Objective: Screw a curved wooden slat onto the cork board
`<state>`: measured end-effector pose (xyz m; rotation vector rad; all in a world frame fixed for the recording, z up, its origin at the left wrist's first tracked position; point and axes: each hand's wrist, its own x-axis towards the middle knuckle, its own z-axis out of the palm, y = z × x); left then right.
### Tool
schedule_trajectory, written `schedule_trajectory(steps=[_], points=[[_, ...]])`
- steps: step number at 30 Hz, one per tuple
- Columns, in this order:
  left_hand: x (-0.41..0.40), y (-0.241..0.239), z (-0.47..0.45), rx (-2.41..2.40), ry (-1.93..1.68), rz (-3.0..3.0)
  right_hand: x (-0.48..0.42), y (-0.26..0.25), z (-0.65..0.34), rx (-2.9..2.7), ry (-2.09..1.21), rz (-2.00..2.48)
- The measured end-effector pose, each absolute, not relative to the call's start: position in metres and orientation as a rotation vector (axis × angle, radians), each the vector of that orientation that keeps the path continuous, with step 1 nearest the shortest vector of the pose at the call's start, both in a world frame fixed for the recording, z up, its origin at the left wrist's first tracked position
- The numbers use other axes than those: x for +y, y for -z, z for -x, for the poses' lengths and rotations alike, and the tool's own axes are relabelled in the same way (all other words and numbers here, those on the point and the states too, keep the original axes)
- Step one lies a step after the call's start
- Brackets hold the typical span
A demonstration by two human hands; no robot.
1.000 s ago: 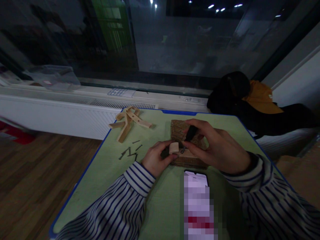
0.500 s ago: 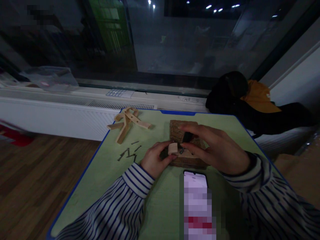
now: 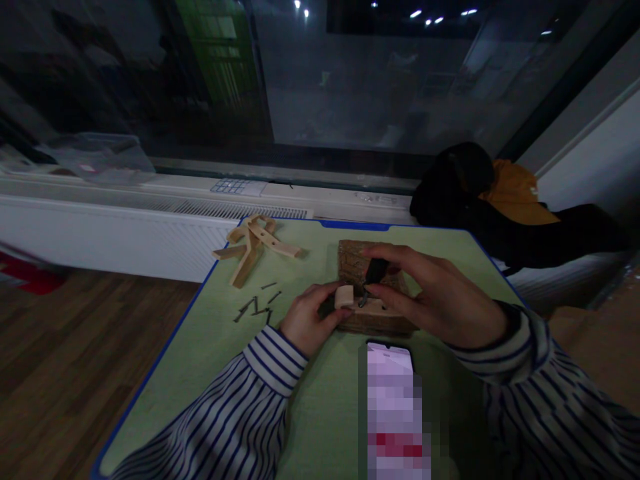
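My left hand pinches the rounded end of a pale wooden piece between thumb and fingers. This piece lies across a brown, rough-textured block, and a dark hole shows toward its right end. My right hand is closed around the black handle of a short screwdriver-like tool. Its metal tip points down at the wooden piece, just right of my left fingertips. Whether the tip sits in a screw or a hole, I cannot make out. Several loose screws lie on the table left of my left hand.
More pale wooden pieces, some with holes, are piled at the table's far left corner. A lit phone lies in front of the block. The green table has a blue edge. Beyond stand a radiator and a dark bag.
My right hand has shifted slightly and the tool's black handle shows more, its tip a little further left. My left hand keeps its hold on the wooden piece.
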<state>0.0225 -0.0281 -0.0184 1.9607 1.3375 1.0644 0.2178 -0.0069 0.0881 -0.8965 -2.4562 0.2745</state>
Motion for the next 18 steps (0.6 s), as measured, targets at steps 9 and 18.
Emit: schedule_trajectory(steps=[9, 18], points=[[-0.0288, 0.0169, -0.0232, 1.333, -1.065, -1.951, -0.0057, -0.0838, -0.2168, -2.380, -0.258, 0.903], [-0.0294, 0.0153, -0.0241, 1.342, -1.063, -1.954, -0.0060, -0.0798, -0.2166, -2.328, -0.259, 0.933]])
